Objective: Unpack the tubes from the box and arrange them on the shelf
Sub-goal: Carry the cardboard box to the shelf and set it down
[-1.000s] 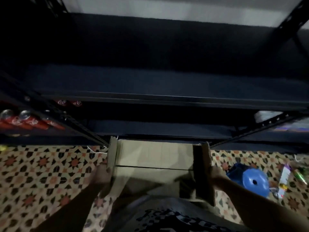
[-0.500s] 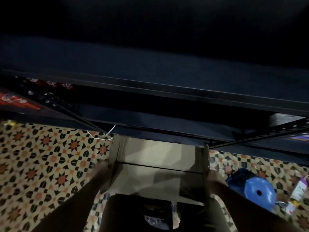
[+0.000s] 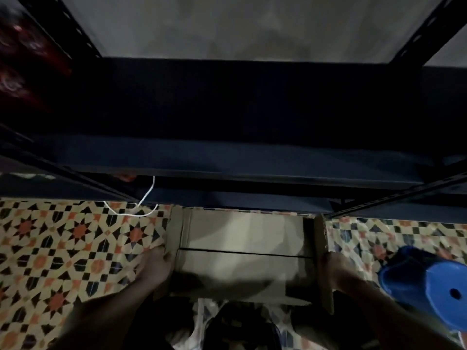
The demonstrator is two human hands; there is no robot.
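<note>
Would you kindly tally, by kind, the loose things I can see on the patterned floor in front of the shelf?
Cardboard box, closed, a hand on each side: 1
Blue plastic stool, lying to the right: 1
White cord, by the shelf's left post: 1
Total: 3

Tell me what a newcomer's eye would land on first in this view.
First, the cardboard box at bottom centre, its top flaps closed, held at its sides by the left hand and right hand. Next, the bright star-patterned floor on both sides of it, and the blue plastic thing lying at lower right. Above looms the dark metal shelf, with a white cord trailing onto the floor.
</note>
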